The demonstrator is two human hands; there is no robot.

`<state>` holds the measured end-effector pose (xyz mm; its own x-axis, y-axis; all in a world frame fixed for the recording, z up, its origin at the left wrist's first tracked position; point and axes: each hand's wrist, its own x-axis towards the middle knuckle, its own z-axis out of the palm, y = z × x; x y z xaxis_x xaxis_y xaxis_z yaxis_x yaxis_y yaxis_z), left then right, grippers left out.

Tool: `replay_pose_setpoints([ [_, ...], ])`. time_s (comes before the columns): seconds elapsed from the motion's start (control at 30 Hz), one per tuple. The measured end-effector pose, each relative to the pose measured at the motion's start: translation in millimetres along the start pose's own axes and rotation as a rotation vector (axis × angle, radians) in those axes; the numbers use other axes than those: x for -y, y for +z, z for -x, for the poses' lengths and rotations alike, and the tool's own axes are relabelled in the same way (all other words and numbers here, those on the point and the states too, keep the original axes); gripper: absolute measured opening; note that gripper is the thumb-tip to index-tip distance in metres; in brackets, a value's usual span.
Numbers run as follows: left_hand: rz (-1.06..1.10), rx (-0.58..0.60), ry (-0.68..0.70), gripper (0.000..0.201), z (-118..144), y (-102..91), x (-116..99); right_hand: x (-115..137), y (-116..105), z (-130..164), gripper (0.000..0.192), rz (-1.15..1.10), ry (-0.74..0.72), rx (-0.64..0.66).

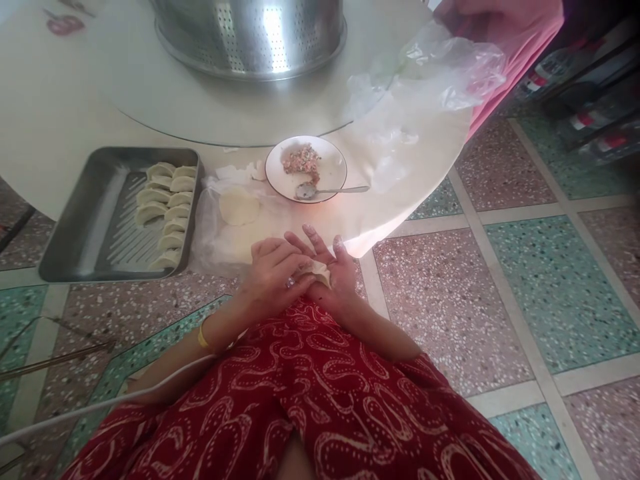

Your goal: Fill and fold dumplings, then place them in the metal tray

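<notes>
A folded dumpling (319,271) rests in the palm of my right hand (341,283), whose floury fingers reach up and apart around it. From the other side my left hand (270,272) pinches the dumpling's edge between thumb and fingers; part of the dumpling is hidden beneath them. Just beyond my hands, a round dough wrapper (239,206) lies on a clear plastic bag (207,230). Behind them stands a white plate (333,160) with minced filling (301,160) and a metal spoon (307,192) resting across its rim.
A grey metal tray (95,220) at the left table edge holds two rows of finished dumplings (160,193). A large perforated steel pot (250,37) stands on the glass turntable (200,123). Crumpled plastic bags (450,70) lie at the right, and a white cable (115,400) crosses my left forearm.
</notes>
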<state>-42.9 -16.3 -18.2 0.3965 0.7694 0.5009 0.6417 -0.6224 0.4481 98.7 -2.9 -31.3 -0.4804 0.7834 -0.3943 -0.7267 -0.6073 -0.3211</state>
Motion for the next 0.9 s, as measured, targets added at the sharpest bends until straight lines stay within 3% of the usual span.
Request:
replay_pose_setpoints([
  [0.27,0.035,-0.006,0.059,0.011,-4,4.3,0,0,7,5,0.051,0.010,0.007,-0.017],
  [0.4,0.001,-0.010,0.022,0.004,-3,0.7,-2,1,9,5,0.052,-0.044,0.018,-0.025],
  [0.7,-0.061,-0.036,0.010,0.011,3,1.7,0,-3,14,1,0.049,-0.045,-0.014,-0.104],
  [0.9,-0.107,-0.054,0.049,0.013,-2,0.2,-2,-1,6,2,0.050,0.014,0.070,-0.099],
])
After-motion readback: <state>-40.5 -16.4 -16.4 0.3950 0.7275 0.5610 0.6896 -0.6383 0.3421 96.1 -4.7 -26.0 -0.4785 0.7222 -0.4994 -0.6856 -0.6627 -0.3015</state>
